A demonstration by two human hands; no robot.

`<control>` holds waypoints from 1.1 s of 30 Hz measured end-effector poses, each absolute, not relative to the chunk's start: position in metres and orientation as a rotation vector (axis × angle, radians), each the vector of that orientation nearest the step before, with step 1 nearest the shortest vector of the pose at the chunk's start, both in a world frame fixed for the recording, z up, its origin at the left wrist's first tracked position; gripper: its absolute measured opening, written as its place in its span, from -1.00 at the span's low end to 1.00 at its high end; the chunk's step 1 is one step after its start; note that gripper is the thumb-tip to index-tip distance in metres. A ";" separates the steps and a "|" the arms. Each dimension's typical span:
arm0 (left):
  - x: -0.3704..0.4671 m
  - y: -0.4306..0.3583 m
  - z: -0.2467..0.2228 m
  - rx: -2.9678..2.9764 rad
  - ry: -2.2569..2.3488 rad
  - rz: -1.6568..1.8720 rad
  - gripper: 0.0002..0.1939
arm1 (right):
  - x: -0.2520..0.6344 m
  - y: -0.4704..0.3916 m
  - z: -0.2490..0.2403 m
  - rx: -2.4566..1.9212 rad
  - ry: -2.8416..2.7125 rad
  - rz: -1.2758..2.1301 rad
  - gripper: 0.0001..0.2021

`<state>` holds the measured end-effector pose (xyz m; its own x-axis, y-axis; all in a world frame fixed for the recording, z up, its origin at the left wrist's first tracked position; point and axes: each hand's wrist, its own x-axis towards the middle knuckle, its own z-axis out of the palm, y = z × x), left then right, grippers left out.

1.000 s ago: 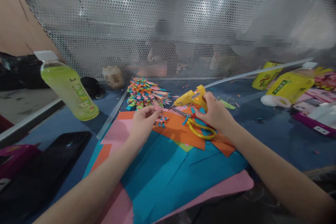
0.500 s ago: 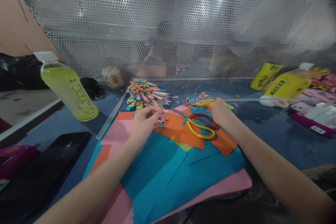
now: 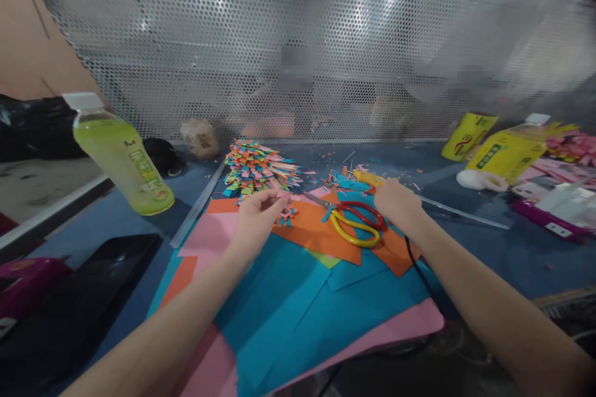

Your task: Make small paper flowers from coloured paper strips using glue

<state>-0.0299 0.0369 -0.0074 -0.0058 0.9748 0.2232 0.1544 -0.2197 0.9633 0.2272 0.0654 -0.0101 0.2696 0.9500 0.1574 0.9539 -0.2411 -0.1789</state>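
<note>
My left hand (image 3: 258, 217) pinches a small pink piece of paper (image 3: 279, 191) between thumb and fingertips. Just under those fingertips lies a small ring of coloured paper bits (image 3: 287, 214). My right hand (image 3: 398, 206) is wrapped round a yellow hot glue gun (image 3: 367, 178), its tip pointing left; a clear glue stick (image 3: 465, 213) sticks out behind it and a black cord (image 3: 414, 260) hangs below. Between my hands rest scissors (image 3: 356, 240) with one red and one yellow handle, on orange paper (image 3: 307, 229). A pile of folded paper strips (image 3: 254, 167) stands beyond my left hand.
Blue sheets (image 3: 274, 298) and pink sheets (image 3: 218, 232) cover the near table. A green drink bottle (image 3: 123, 161) and dark phone (image 3: 93, 298) are at left. At right stand a yellow bottle (image 3: 503, 158), yellow packet (image 3: 468, 136) and purple tool (image 3: 549, 221). Perforated metal (image 3: 242, 31) rises behind.
My right hand has lifted the glue gun a little and shifted it; its glue stick and cord now show more clearly. My left hand stays about where it was.
</note>
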 end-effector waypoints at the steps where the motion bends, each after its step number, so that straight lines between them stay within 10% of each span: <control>1: -0.030 0.037 -0.008 1.488 1.223 1.312 -0.71 | 0.227 0.065 -0.009 -2.372 -1.734 0.003 -0.70; 15: -0.029 0.038 -0.010 1.588 1.142 1.235 -0.74 | 0.207 0.049 0.006 -2.096 -1.843 -0.273 -0.69; 22: -0.020 0.025 -0.008 1.683 1.039 1.105 -0.62 | 0.179 0.040 -0.008 -1.099 -2.203 0.316 -0.81; 33: -0.013 0.015 -0.014 1.871 0.968 0.820 -0.44 | 0.169 0.020 -0.005 -0.863 -2.318 0.516 -0.87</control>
